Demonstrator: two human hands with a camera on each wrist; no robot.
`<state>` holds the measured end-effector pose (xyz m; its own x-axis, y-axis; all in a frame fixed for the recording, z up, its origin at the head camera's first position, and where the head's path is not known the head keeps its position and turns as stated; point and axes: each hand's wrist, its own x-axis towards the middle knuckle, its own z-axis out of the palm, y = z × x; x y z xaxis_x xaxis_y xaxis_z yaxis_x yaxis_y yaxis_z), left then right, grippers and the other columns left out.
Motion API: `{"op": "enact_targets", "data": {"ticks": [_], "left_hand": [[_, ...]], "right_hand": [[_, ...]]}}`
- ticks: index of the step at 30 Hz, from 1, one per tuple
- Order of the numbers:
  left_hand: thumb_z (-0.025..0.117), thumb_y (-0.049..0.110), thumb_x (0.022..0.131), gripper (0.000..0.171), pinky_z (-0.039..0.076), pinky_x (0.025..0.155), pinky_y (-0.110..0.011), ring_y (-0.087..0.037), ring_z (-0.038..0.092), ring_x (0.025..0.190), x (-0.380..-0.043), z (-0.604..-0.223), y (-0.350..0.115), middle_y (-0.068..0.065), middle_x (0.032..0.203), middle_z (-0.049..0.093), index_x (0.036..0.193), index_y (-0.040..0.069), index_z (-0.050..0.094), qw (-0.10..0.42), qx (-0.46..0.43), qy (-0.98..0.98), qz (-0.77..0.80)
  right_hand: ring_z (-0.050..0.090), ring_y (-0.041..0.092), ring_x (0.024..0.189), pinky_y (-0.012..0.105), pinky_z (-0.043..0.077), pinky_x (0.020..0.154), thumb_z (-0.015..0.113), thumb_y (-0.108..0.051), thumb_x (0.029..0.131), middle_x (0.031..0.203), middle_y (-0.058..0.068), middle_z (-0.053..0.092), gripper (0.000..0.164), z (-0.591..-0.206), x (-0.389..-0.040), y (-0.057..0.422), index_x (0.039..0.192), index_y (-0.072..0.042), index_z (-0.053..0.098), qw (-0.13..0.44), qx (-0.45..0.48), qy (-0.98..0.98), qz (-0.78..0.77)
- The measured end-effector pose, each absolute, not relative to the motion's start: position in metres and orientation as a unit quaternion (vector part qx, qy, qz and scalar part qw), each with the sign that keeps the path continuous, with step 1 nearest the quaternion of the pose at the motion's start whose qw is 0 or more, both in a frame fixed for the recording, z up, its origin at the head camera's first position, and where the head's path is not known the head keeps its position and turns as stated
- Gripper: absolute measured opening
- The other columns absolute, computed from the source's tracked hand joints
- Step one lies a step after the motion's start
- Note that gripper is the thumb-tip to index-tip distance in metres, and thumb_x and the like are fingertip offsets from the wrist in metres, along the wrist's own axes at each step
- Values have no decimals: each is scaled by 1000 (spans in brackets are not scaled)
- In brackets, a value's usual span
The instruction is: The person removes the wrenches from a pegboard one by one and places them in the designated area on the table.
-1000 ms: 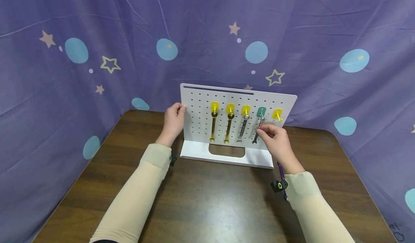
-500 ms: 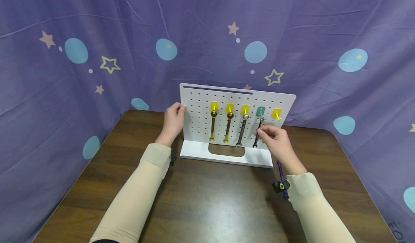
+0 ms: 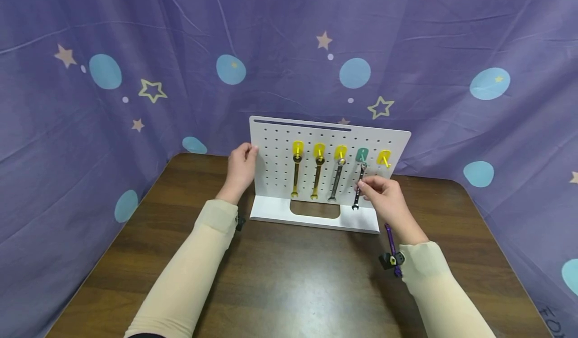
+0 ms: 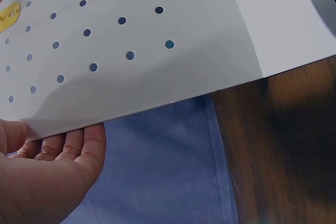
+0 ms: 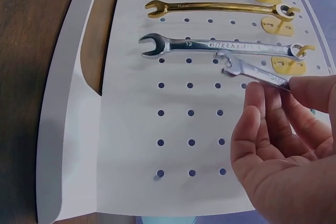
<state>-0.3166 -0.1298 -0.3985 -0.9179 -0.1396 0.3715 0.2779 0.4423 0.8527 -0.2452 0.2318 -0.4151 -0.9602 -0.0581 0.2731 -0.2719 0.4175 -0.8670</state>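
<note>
My left hand (image 3: 241,167) grips the left edge of a white pegboard (image 3: 273,177), thumb in front and fingers behind, as the left wrist view shows. Between thumb and fingers, my right hand (image 3: 384,195) pinches a small silver combination wrench (image 5: 257,74). Its open end points down and its ring end is by the green hook (image 3: 363,154); I cannot tell whether the ring is on the hook. Left of it, a larger silver wrench (image 5: 189,45) and two gold wrenches (image 3: 295,177) (image 3: 317,180) hang from yellow hooks.
At the board's right, a yellow hook (image 3: 385,158) carries nothing. A purple wrench (image 3: 391,240) lies on the brown table (image 3: 289,278), partly behind my right wrist. A purple curtain (image 3: 289,42) with stars stands close behind the board.
The small wrench's open end has come down and out from the board, still pinched in my right hand. The larger silver wrench has swung slightly. My left hand keeps its place.
</note>
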Motion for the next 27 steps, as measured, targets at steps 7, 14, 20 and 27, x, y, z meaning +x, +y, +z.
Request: {"op": "enact_targets", "data": {"ticks": [7, 14, 20, 27], "left_hand": [[53, 16, 108, 26, 37, 60, -33, -22, 45, 69, -317, -399, -130, -9, 74, 50, 93, -4, 61, 202, -42, -826, -524], [54, 16, 108, 26, 37, 60, -34, -23, 45, 68, -317, -400, -130, -9, 73, 49, 94, -4, 62, 204, -41, -827, -522], [53, 16, 108, 26, 37, 60, -33, -22, 45, 68, -317, -399, -130, -9, 73, 50, 95, -5, 63, 201, -41, -825, -526], [53, 16, 108, 26, 37, 60, -33, -22, 45, 68, -316, -398, -129, -9, 73, 50, 94, -5, 62, 202, -43, -825, -526]], "right_hand": [[66, 32, 81, 29, 56, 70, 65, -15, 102, 90, 16, 71, 24, -410, -240, 231, 107, 7, 72, 100, 97, -839, 525], [65, 26, 77, 26, 56, 69, 65, -12, 102, 91, 16, 70, 23, -408, -238, 232, 107, 9, 72, 97, 98, -834, 534], [64, 22, 74, 32, 57, 72, 66, -14, 101, 88, 13, 70, 24, -408, -238, 232, 105, 9, 71, 89, 86, -825, 551], [64, 15, 77, 27, 56, 73, 65, -11, 101, 93, 14, 71, 24, -406, -236, 231, 107, 12, 70, 78, 82, -808, 578]]}}
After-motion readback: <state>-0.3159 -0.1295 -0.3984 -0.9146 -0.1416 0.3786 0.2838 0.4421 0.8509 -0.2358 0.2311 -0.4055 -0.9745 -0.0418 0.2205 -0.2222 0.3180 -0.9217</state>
